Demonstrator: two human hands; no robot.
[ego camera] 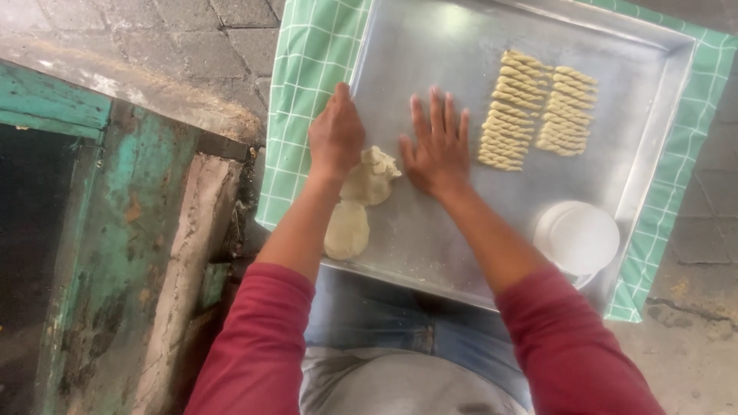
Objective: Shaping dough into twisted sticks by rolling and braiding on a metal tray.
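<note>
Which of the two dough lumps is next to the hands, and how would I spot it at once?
Find the metal tray on the green checked cloth. Near its left front edge lie two pale dough lumps. The one meant is the ragged lump between the left hand and right hand; the smooth lump lies closer to the person.

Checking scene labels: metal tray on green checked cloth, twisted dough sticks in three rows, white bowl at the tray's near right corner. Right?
Not quite. The head view shows the twisted dough sticks in two rows, not three. The metal tray, green checked cloth and white bowl are as stated.

head view, steeply downward, close over tray (pixel 430 253)
</note>
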